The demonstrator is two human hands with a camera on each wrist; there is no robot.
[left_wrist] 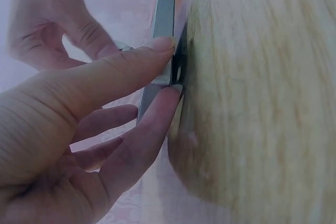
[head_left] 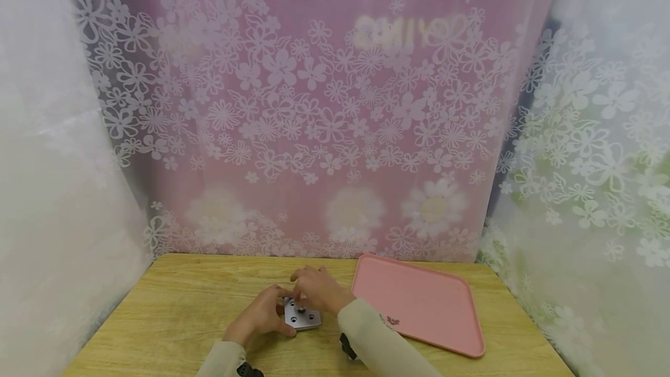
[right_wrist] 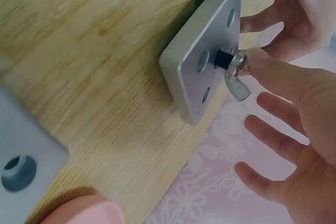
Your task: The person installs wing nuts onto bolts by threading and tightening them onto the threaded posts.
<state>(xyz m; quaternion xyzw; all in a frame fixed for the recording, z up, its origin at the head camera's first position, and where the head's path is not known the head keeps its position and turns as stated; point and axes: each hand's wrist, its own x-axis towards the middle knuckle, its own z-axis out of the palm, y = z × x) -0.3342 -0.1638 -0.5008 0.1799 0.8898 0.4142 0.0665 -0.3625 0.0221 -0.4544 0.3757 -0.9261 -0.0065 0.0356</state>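
Observation:
A silver metal plate with several holes (head_left: 302,320) is held at its left side by my left hand (head_left: 264,314). In the left wrist view, the thumb (left_wrist: 121,77) lies on one face of the plate and a finger (left_wrist: 157,119) on the other, at the table surface. From the plate rises a dark threaded bolt (right_wrist: 223,59) carrying a metal wing nut (right_wrist: 239,80). My right hand (head_left: 319,291) reaches over the plate and pinches the wing nut; its thumb touches it and its other fingers spread away. Its index finger is mostly hidden in the right wrist view.
A pink tray (head_left: 419,301) lies on the wooden table (head_left: 183,307) to the right, with small metal pieces (head_left: 391,320) near its front edge. Another metal plate with a hole (right_wrist: 31,145) shows beside the tray. Flowered curtains (head_left: 324,103) surround the table.

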